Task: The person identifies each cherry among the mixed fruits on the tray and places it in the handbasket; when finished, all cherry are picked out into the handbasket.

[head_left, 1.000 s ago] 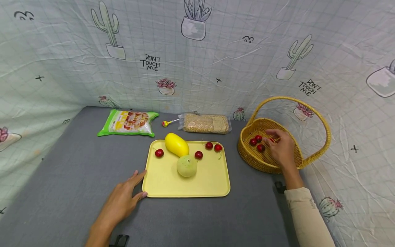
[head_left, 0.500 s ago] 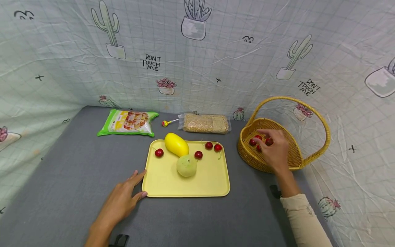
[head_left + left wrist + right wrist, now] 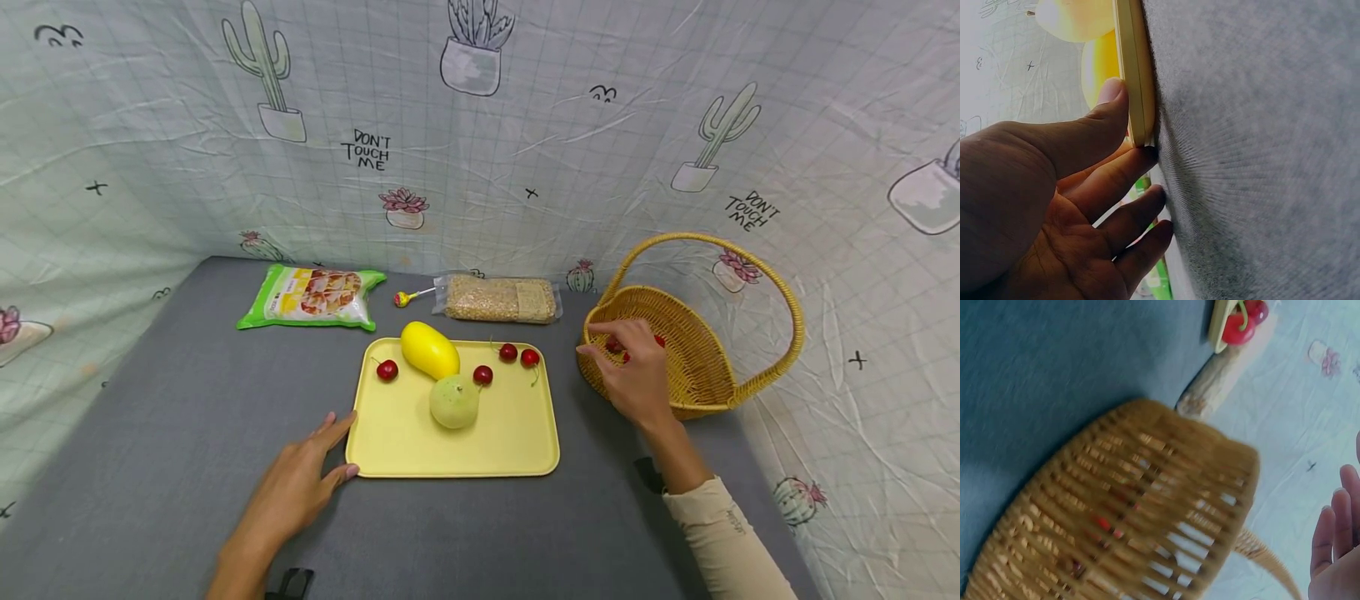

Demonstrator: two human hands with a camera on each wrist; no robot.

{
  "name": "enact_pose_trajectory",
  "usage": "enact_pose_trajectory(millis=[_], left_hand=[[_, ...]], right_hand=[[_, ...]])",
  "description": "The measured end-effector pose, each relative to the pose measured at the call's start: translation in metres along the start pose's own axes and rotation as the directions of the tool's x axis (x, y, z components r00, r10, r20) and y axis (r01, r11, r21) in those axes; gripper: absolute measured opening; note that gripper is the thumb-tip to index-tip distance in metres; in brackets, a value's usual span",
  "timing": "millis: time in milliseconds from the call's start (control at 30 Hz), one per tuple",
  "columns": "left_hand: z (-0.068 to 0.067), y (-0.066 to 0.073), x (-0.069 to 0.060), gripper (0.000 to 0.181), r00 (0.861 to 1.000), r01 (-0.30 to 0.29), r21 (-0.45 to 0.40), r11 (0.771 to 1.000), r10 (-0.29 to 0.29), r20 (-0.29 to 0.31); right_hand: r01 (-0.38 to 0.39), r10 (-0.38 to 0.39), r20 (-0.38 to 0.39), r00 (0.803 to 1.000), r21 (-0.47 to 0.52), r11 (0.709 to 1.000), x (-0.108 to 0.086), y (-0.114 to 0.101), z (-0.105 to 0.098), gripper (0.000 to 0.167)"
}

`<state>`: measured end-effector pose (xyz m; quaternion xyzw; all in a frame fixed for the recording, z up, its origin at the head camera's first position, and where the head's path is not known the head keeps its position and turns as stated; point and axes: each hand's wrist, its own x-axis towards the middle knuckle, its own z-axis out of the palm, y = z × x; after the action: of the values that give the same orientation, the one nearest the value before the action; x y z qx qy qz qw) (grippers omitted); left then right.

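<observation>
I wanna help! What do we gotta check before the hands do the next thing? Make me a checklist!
1. Left hand touching the tray: ok, it's at the left edge.
2. Right hand free: ok, no fruit shows between thumb and forefinger.
3. Basket standing upright: ok, its handle is up.
4. Clear look at every cherry in the basket: not ok, the right hand covers part of the view.
5. Bare room on the tray: ok, the side nearest the person is bare.
6. Lollipop off the tray: ok, it lies behind it.
</observation>
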<state>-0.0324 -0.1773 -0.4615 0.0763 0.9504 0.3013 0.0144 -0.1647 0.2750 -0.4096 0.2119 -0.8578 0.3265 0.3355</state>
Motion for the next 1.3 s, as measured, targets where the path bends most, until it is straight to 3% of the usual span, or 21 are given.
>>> enact_pose_trajectory(millis=[400, 733, 900, 1133, 1300], left_hand=[[0.001, 0.001, -0.002, 0.076, 1.0, -0.013, 0.006, 1.0, 0.013, -0.017], [0.001, 0.002, -0.002, 0.076, 1.0, -0.002, 0.003, 1.0, 0.002, -0.007], [0.0, 0.002, 0.0, 0.077, 1.0, 0.004, 0.005, 1.0, -0.004, -0.001], [0.0, 0.002, 0.0, 0.077, 1.0, 0.0, 0.011, 1.0, 0.0, 0.0], [-0.001, 0.001, 0.001, 0.077, 1.0, 0.001, 0.009, 1.0, -0.001, 0.002]], right_hand=[[0.044, -0.047, 0.115, 0.992, 0.032, 0.999, -0.01, -0.02, 0.023, 0.038], [0.024, -0.033, 0.271, 0.962, 0.037, 0.999, -0.017, -0.033, 0.041, 0.039], [-0.004, -0.007, 0.368, 0.93, 0.029, 1.0, -0.017, -0.038, 0.049, 0.043], [-0.071, 0.038, 0.53, 0.847, 0.043, 0.997, -0.017, -0.044, 0.06, 0.043], [-0.087, 0.035, 0.578, 0.815, 0.063, 0.994, -0.014, -0.047, 0.068, 0.042]])
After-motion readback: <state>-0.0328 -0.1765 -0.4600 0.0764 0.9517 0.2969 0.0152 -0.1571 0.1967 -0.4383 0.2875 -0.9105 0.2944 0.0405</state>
